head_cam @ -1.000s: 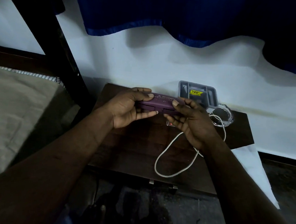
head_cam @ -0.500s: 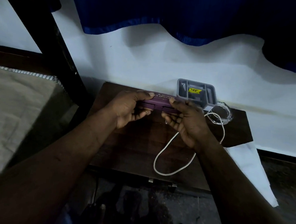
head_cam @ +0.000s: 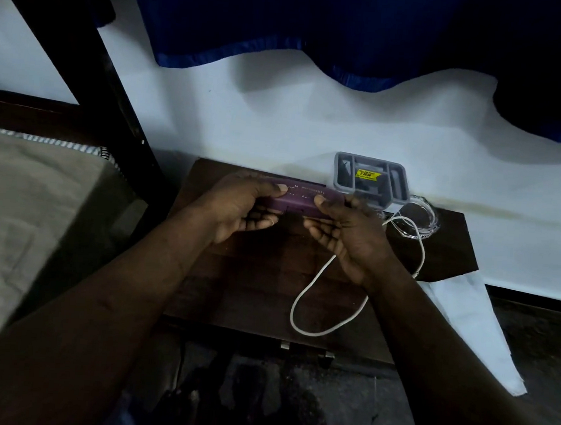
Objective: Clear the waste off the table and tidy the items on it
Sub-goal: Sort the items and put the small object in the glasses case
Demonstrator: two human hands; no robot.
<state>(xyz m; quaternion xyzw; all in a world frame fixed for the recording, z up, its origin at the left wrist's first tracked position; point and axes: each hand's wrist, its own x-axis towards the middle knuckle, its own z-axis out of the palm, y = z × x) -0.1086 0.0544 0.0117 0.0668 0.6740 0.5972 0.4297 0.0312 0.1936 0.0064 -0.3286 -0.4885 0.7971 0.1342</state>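
A long purple case [head_cam: 301, 199] with small pale lettering is held over the back of the dark wooden table [head_cam: 254, 287]. My left hand [head_cam: 239, 209] grips its left end, thumb on top and fingers curled beneath. My right hand [head_cam: 344, 231] grips its right end the same way. Behind the right hand stands a grey compartment tray [head_cam: 371, 179] with a yellow label. A clear round plastic lid [head_cam: 420, 217] lies beside the tray. A white cable [head_cam: 313, 287] loops across the table's right half, partly hidden under my right wrist.
A white wall [head_cam: 278, 129] rises right behind the table, with a blue curtain [head_cam: 318, 32] hanging above. A bed with beige bedding [head_cam: 33, 215] and a dark post [head_cam: 83, 65] stands at the left. A white sheet [head_cam: 477, 325] hangs off the table's right edge. The floor below is dark.
Both hands have carried the purple case a little farther back toward the wall and nearer the grey tray. The grip on each end is unchanged.
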